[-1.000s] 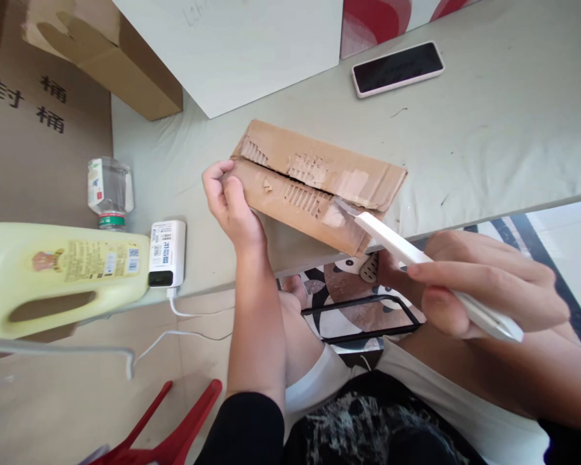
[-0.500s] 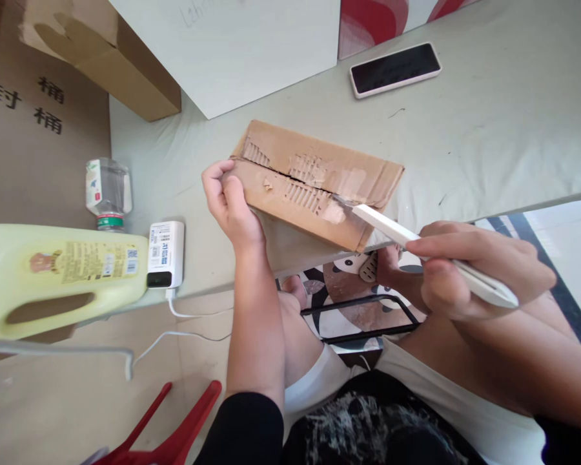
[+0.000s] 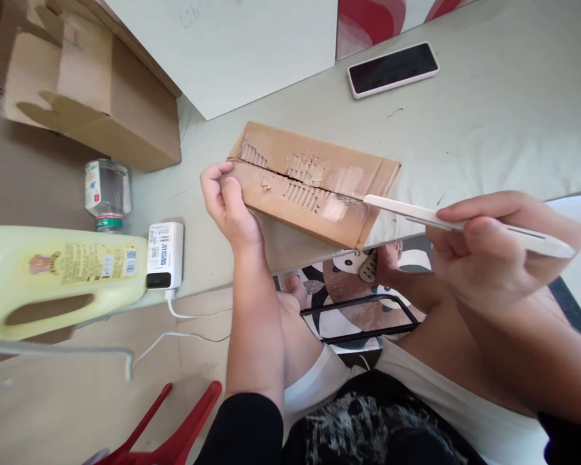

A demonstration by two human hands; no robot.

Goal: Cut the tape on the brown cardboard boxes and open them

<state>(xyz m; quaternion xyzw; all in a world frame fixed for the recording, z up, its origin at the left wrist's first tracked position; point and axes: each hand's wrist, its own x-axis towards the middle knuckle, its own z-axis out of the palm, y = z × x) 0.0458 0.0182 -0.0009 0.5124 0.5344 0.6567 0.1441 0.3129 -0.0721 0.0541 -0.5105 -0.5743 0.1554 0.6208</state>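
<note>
A worn brown cardboard box (image 3: 314,187) with torn tape lies at the near edge of a pale green table (image 3: 489,129). My left hand (image 3: 227,206) grips the box's left end, thumb on top. My right hand (image 3: 498,258) holds a white utility knife (image 3: 459,224), its blade tip at the taped seam near the box's right end.
A phone (image 3: 393,69) lies face up at the back of the table. To the left stand a yellow jug (image 3: 53,274), a clear bottle (image 3: 107,194) and a white power bank (image 3: 164,253) with a cable. A larger cardboard box (image 3: 91,90) and a white board (image 3: 242,45) are at the back left.
My right hand has risen and swung the knife flatter, drawing the blade rightward along the seam toward the box's right end. My left hand and the box stay put.
</note>
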